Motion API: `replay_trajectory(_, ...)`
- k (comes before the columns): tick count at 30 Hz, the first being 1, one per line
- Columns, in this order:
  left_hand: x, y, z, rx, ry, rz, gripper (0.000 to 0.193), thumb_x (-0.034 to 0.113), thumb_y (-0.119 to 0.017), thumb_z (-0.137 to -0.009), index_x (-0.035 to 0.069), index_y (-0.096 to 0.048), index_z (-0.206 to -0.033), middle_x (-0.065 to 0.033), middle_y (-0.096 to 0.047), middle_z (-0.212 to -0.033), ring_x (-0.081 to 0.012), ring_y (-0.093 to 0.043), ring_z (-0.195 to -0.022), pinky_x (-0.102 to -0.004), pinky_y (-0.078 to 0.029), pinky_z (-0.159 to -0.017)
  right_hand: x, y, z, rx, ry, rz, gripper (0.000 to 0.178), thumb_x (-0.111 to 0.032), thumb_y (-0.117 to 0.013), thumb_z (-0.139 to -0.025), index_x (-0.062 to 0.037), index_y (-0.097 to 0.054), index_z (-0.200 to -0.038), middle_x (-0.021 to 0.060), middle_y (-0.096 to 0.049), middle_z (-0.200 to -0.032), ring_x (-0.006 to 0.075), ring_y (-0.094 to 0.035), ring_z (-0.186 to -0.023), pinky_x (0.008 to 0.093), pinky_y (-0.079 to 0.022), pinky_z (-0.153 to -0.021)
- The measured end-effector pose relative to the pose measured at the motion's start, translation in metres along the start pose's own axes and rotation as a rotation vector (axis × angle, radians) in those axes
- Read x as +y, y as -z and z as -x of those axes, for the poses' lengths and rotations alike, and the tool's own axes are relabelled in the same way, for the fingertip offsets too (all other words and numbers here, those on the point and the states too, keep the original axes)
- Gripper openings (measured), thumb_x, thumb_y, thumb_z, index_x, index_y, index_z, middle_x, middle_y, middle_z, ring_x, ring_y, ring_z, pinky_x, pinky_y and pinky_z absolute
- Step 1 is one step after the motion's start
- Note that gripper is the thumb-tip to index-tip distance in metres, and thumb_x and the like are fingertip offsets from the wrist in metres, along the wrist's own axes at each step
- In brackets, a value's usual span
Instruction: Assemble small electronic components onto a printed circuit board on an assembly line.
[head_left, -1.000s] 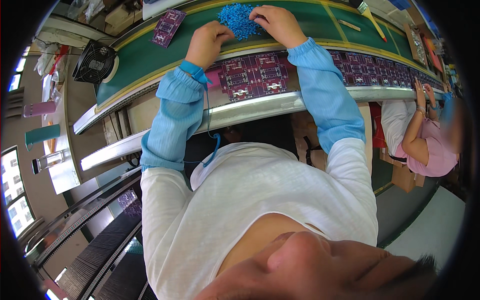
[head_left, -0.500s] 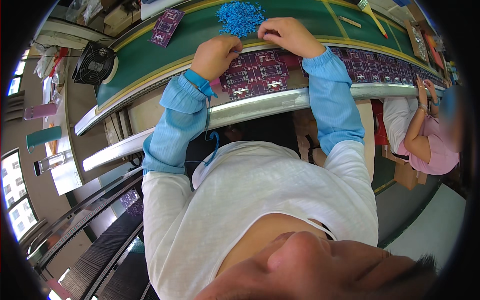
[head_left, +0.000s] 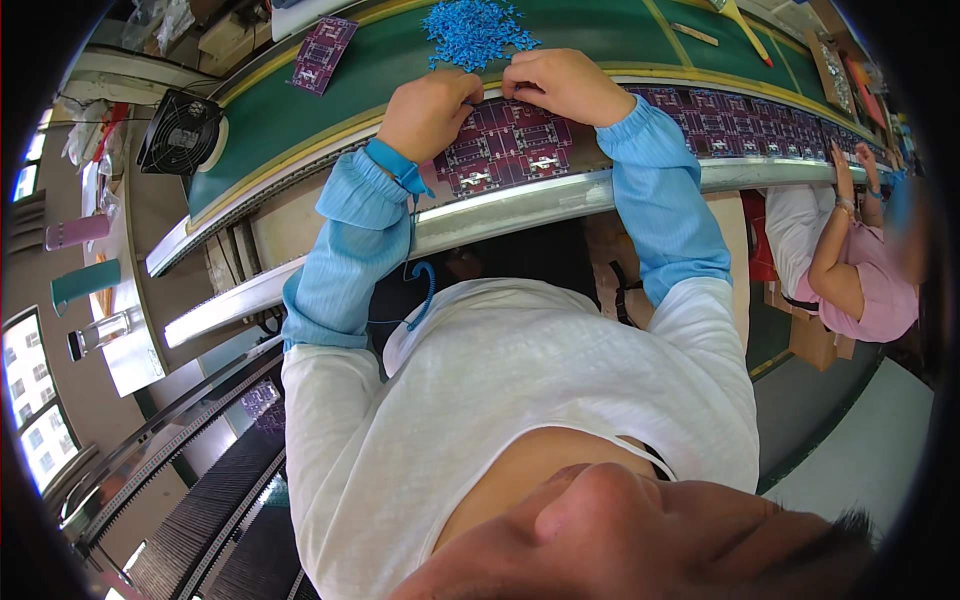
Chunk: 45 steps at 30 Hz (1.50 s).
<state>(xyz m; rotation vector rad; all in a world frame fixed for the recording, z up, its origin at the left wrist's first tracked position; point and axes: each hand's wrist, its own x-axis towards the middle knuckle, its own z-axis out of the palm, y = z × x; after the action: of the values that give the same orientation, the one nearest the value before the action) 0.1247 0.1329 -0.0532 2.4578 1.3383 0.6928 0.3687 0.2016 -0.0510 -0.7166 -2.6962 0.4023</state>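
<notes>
Many small blue parts point(head_left: 475, 35) lay in a loose heap on the green work surface point(head_left: 270, 125), just beyond the hands. The purple circuit board point(head_left: 508, 155) was near the person, beside the metal rail point(head_left: 510, 212), and its far edge was partly covered by fingers. The left hand point(head_left: 430, 108) and the right hand point(head_left: 572, 86) were over this far edge, near each other. On each hand the thumb and fingers seemed close together; whether they were clamped on something, I could not tell, because the fingertips were too small and partly hidden.

The work at this board seemed under way and not finished. I could not make out any blue part on its visible face, so how much was done there stayed uncertain. The heap was large, therefore most of its parts appeared not yet taken up. Similar boards point(head_left: 745, 125) stood in a row to the right, toward a co-worker point(head_left: 855, 270), and one separate board point(head_left: 323, 55) lay left of the heap; their progress was too small to judge.
</notes>
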Motion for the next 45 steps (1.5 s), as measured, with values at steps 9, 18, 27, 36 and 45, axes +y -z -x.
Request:
replay_trajectory(9,-0.006,0.005,0.001,0.111,-0.006,0.055,0.008,0.01,-0.071,-0.089,0.005,-0.074,-0.096,-0.0112,-0.064,-0.094,-0.0339,-0.066,-0.088,-0.0417,-0.053,-0.075,-0.003,-0.002,-0.001,-0.011,0.006,0.019,0.009,-0.013,-0.071,-0.091,-0.0102,-0.071,-0.099,0.0066,-0.067,-0.093,0.0292,-0.067,-0.087,0.0399,-0.054,-0.075)
replay_trajectory(18,-0.016,0.017,0.01,0.155,0.154,0.208,0.007,0.01,-0.072,-0.087,0.008,-0.075,-0.093,-0.0113,-0.064,-0.092,-0.0348,-0.066,-0.085,-0.0443,-0.052,-0.073,-0.003,-0.003,-0.001,-0.012,0.01,0.047,0.006,-0.018,-0.069,-0.093,-0.0135,-0.071,-0.097,0.0041,-0.068,-0.093,0.0279,-0.068,-0.089,0.0424,-0.055,-0.076)
replay_trajectory(27,-0.021,0.012,0.016,0.059,0.023,0.106,0.016,-0.002,-0.073,-0.085,0.002,-0.072,-0.1,-0.0136,-0.067,-0.093,-0.0322,-0.067,-0.087,-0.0397,-0.053,-0.074,-0.004,-0.001,0.0,-0.009,0.013,0.039,0.009,-0.016,-0.071,-0.092,-0.0117,-0.075,-0.099,0.0055,-0.068,-0.093,0.0282,-0.068,-0.088,0.0402,-0.055,-0.076)
replay_trajectory(36,-0.012,0.012,0.016,0.016,0.112,0.131,0.021,-0.002,-0.073,-0.085,0.003,-0.069,-0.105,-0.0138,-0.071,-0.093,-0.0308,-0.07,-0.085,-0.0391,-0.056,-0.075,0.012,0.013,0.006,0.142,-0.034,-0.071,0.013,-0.019,-0.072,-0.093,-0.0105,-0.079,-0.099,0.0048,-0.068,-0.094,0.0254,-0.068,-0.086,0.0386,-0.054,-0.075)
replay_trajectory(45,-0.01,0.011,0.016,-0.002,0.086,0.073,0.022,-0.002,-0.072,-0.083,0.004,-0.068,-0.103,-0.0128,-0.07,-0.095,-0.0305,-0.07,-0.086,-0.0393,-0.055,-0.076,0.01,0.019,0.006,0.098,-0.177,-0.126,0.011,-0.017,-0.073,-0.092,-0.0074,-0.073,-0.098,0.007,-0.069,-0.087,0.0257,-0.066,-0.079,0.0382,-0.053,-0.071)
